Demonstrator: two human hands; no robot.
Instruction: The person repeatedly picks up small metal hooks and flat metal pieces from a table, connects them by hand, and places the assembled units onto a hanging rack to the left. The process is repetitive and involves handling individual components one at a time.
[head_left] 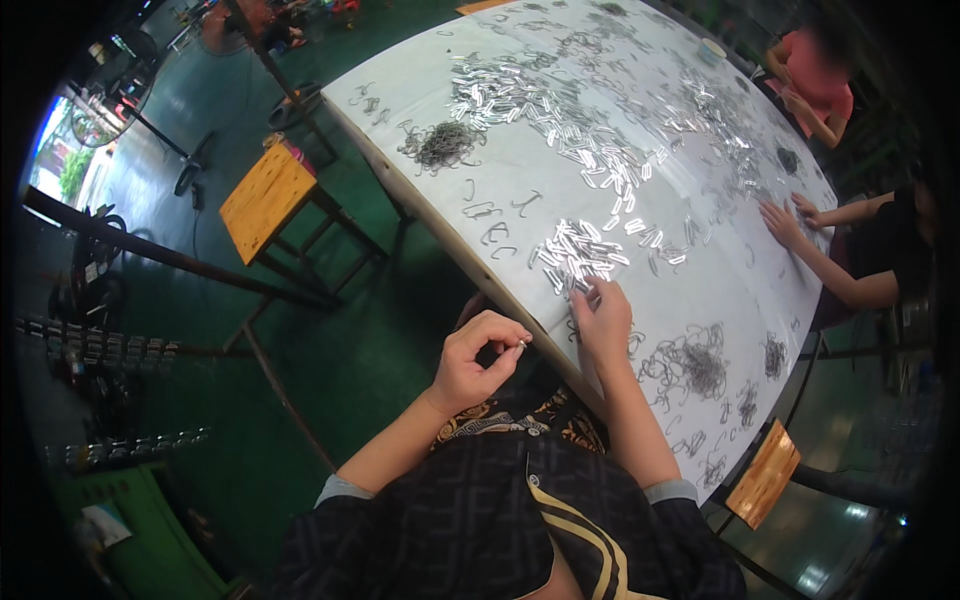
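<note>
My left hand (478, 362), just off the table's near edge, is closed in a pinch. A small shiny metal piece (521, 345) sticks out between its thumb and forefinger. My right hand (607, 325) reaches over the white tabletop (530, 165) to the near edge of a pile of bright, flat metal pieces (578, 250). Its fingers are bent, with thumb and fingertips close together against the pile; what they grip is too small to make out. Right of that hand lies a tangle of thin, dark wire hooks (700, 365). Several loose hooks (490, 225) are scattered left of the bright pile.
Farther across the table are a long spread of bright pieces (550, 115) and another heap of hooks (440, 146). Two people work along the right side, one with hands (790, 222) on the tabletop. Wooden stools (266, 200) stand left and right. A pedestal fan (110, 85) is at far left.
</note>
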